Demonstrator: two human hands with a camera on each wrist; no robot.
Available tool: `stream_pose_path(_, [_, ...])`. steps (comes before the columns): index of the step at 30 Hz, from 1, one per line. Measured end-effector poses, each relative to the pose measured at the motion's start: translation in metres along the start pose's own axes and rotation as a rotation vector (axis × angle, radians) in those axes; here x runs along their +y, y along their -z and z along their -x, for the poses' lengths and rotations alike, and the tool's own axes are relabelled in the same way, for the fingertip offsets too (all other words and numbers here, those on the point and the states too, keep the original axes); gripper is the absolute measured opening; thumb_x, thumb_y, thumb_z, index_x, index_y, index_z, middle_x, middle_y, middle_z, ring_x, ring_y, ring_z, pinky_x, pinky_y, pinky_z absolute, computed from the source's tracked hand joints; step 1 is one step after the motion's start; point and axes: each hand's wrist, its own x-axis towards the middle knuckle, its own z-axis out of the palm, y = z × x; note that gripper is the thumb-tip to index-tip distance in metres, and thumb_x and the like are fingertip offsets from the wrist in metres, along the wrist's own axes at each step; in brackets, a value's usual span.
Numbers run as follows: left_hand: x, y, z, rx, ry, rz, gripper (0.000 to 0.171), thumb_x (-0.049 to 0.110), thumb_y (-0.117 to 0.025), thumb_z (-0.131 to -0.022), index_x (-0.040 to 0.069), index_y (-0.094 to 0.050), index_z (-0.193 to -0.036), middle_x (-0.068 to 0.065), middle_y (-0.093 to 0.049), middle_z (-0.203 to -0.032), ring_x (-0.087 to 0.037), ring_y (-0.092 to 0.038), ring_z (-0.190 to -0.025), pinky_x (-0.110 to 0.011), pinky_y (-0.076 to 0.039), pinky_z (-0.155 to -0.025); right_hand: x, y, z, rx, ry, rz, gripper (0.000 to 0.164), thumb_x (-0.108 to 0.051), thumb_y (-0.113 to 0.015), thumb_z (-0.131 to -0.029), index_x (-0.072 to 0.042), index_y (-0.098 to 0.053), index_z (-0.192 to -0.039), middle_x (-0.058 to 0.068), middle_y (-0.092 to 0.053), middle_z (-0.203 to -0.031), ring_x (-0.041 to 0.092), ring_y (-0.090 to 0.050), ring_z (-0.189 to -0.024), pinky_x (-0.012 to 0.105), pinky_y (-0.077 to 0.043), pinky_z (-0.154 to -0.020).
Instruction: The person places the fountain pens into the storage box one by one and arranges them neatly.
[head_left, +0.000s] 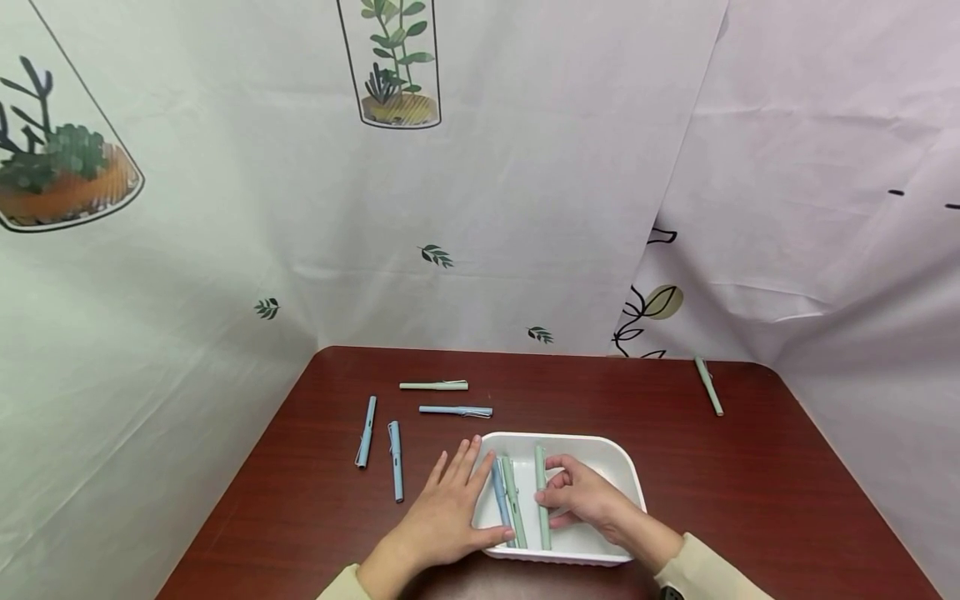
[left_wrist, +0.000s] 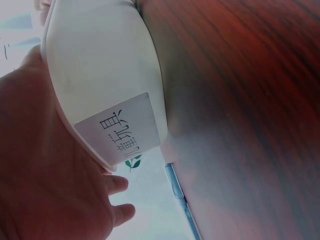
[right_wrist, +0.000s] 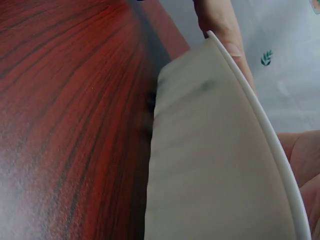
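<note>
A white plastic tray sits near the table's front edge. My right hand reaches inside it and pinches a light green pen between thumb and fingers. The pen stands lengthwise in the tray, its far end towards the back wall. To its left, a blue pen and another green pen lie side by side. My left hand rests on the tray's left rim, fingers straight and spread, thumb over the front corner. In the left wrist view, a printed label shows on the tray's outer wall.
Left of the tray lie two blue pens. Behind it are a green pen and a blue pen, both crosswise. Another green pen lies at the far right corner of the brown table. Patterned cloth hangs around the table.
</note>
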Motion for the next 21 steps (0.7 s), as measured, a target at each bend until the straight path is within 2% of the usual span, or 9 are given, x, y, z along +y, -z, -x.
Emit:
stream_pose_path(11, [0.0, -0.001, 0.001, 0.032, -0.009, -0.034, 0.103, 0.076, -0.058, -0.085, 0.009, -0.031, -0.159, -0.016, -0.019, -0.168, -0.033, -0.018, -0.155, -0.057, -0.019, -0.122, -0.001, -0.013, -0.007, 0.06, -0.051, 0.098, 0.054, 0.001, -0.073, -0.084, 0.011, -0.044, -0.129, 0.013, -0.057, -0.089, 0.017, -0.065, -0.065, 0.037, -0.062, -0.062])
stream_pose_path(21, [0.0, -0.001, 0.001, 0.022, -0.01, -0.035, 0.103, 0.077, -0.057, -0.086, 0.009, -0.03, -0.16, -0.016, -0.017, -0.168, -0.033, -0.018, -0.155, -0.057, -0.018, -0.122, -0.005, -0.023, -0.009, 0.093, -0.082, 0.187, 0.045, 0.002, -0.074, -0.083, 0.01, -0.05, -0.12, 0.012, -0.057, -0.085, 0.015, -0.064, -0.061, 0.033, -0.061, -0.059])
